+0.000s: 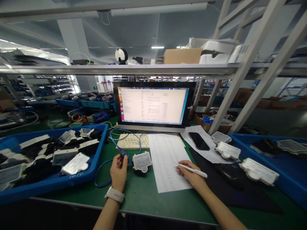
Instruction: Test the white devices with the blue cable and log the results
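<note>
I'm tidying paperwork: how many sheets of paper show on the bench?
2: one sheet under the right hand, another sheet under the phone; more may lie hidden beneath.

- Our left hand (119, 166) points forward, thumb and fingers pinched together.
- Our right hand (192, 174) curls, fingertips gathered in a writing grip.
- Our left forearm (106, 214) and right forearm (218, 204) slant inward (the right flatter).

The left hand (119, 172) pinches a blue cable (122, 152) beside a white device (142, 162); the right hand (191, 174) holds a white pen (195, 170) over 1 paper sheet (165, 159) on the table (144, 204)
</note>
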### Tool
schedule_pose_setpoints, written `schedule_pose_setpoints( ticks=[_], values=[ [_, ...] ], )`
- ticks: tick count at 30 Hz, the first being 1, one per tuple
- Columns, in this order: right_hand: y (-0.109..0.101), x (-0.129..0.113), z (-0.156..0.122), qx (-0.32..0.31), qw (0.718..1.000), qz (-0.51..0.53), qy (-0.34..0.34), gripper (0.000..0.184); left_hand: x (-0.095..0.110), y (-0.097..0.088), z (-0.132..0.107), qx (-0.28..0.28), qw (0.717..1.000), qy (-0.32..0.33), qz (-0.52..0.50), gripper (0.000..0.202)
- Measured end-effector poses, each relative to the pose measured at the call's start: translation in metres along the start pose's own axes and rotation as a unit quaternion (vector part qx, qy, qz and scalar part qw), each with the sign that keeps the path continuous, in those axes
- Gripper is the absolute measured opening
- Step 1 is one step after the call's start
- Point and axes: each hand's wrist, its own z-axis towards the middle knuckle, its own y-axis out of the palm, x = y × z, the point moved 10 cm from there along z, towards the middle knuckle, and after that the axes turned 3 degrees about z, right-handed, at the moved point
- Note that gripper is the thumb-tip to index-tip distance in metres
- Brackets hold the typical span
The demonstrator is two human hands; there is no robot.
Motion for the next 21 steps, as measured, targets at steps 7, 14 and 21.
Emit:
schedule_pose_setpoints(
  ticks=[7,14,21],
  values=[
    [-0.0018,-0.0011,-0.0003,-0.001,1.0,0.008,-0.018,0.035,-0.0002,-0.0004,0.0004,0.003,1.0,-0.003,0.0,0.042],
    [-0.0021,0.0031,-0.0001,-0.003,1.0,0.008,-0.015,0.033,0.0009,-0.0004,0.0008,0.005,1.0,0.0,0.003,0.042],
    [-0.0008,0.0021,-0.0011,-0.004,1.0,0.012,-0.011,0.034,0.0017,-0.0003,0.0003,0.001,1.0,0.002,0.005,0.041]
  ],
)
